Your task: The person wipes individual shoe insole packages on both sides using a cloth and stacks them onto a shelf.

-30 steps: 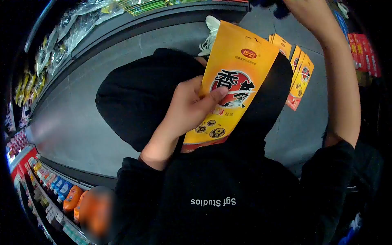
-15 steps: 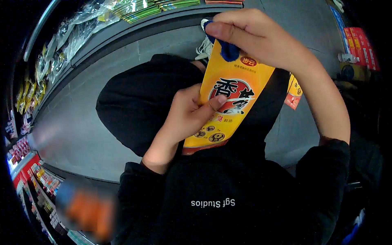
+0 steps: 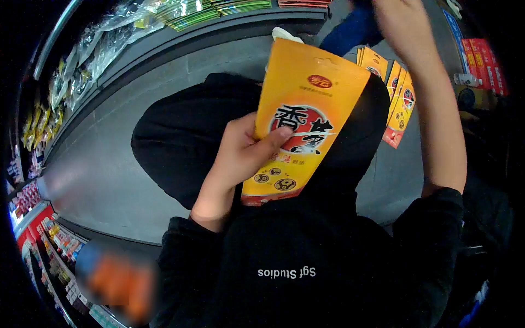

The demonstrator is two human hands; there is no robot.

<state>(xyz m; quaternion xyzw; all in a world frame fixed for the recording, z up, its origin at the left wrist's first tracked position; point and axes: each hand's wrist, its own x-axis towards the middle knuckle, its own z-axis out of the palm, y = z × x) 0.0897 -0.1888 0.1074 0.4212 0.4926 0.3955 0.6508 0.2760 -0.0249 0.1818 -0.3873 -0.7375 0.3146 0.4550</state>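
My left hand (image 3: 251, 150) grips a yellow insole packet (image 3: 314, 82) by its left edge, thumb across the printed front. The packet leans over my black-clothed legs (image 3: 186, 128), with its red lower end towards my shirt. Beyond its upper right corner, my right hand (image 3: 402, 22) holds a dark blue cloth (image 3: 353, 30). That hand is slightly blurred and reaches the top edge of the picture. Cloth and packet look apart. On the floor to the right, several similar yellow packets (image 3: 404, 104) lie overlapping.
A low shelf edge (image 3: 229, 24) runs across the top, with green packets (image 3: 191, 13) and plastic-wrapped goods (image 3: 98, 49) on it. Red boxes (image 3: 484, 65) and a clear bottle (image 3: 467, 80) stand at the right. Stocked shelves (image 3: 60, 240) line the lower left. Grey floor (image 3: 104, 164) surrounds me.
My right hand has moved up and right with the blue cloth, off the packet's top corner. The packet in my left hand has shifted slightly left, and the floor packets show more fully.
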